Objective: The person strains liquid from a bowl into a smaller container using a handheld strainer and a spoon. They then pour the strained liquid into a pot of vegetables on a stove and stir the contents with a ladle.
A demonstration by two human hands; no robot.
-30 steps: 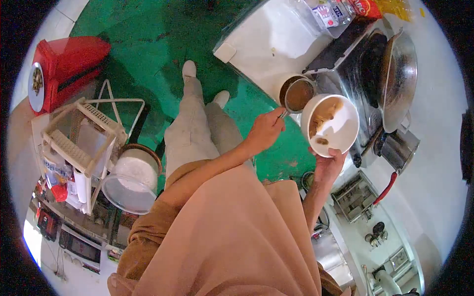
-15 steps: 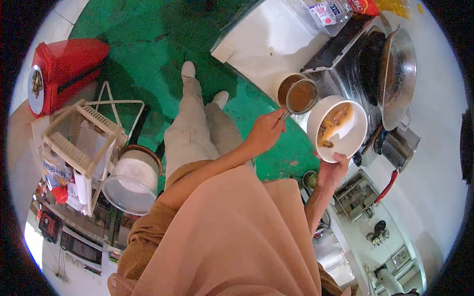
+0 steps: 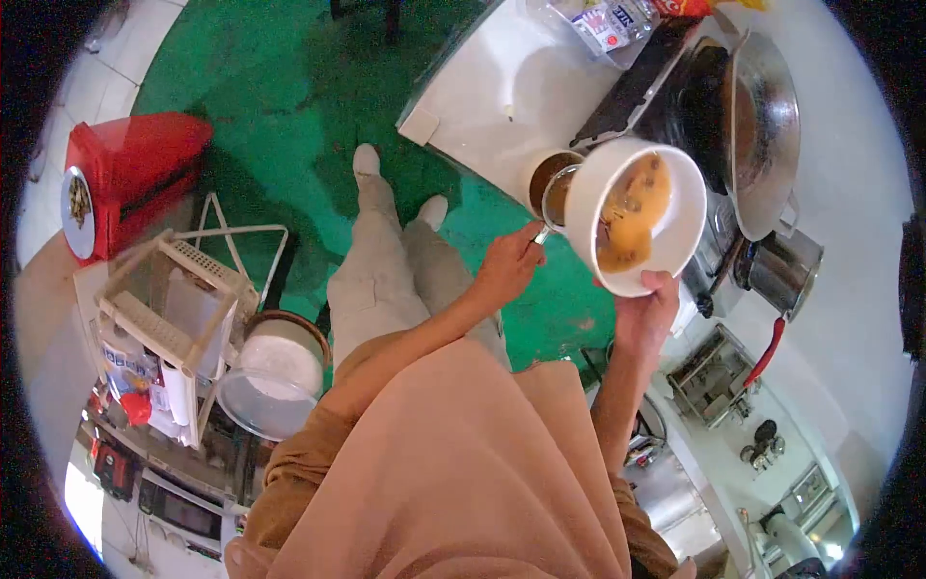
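Note:
My left hand [image 3: 508, 267] is closed around the handle of a small round strainer [image 3: 555, 201]. The strainer's mesh sits over or right beside a container with brown contents [image 3: 542, 174] on the counter corner. A white bowl [image 3: 585, 207] is gripped at its lower rim by my right hand [image 3: 648, 305], with fingers partly hidden beneath it. Tilted, the bowl holds orange-brown liquid [image 3: 632, 232] with darker pieces in it. Its wall covers part of the strainer, so whether liquid runs out cannot be seen.
A stove carries a large wok [image 3: 764, 135]; a pot [image 3: 783, 272] with a red handle stands close by. Plastic packaging [image 3: 608, 27] lies on the white counter [image 3: 463, 92]. Left are a red bin [image 3: 135, 179], a beige rack [image 3: 178, 318] and a clear tub [image 3: 270, 398].
My right hand has brought the bowl left, against or in front of the strainer, and tilted it differently. The liquid has spread along the bowl's side. The view has shifted slightly.

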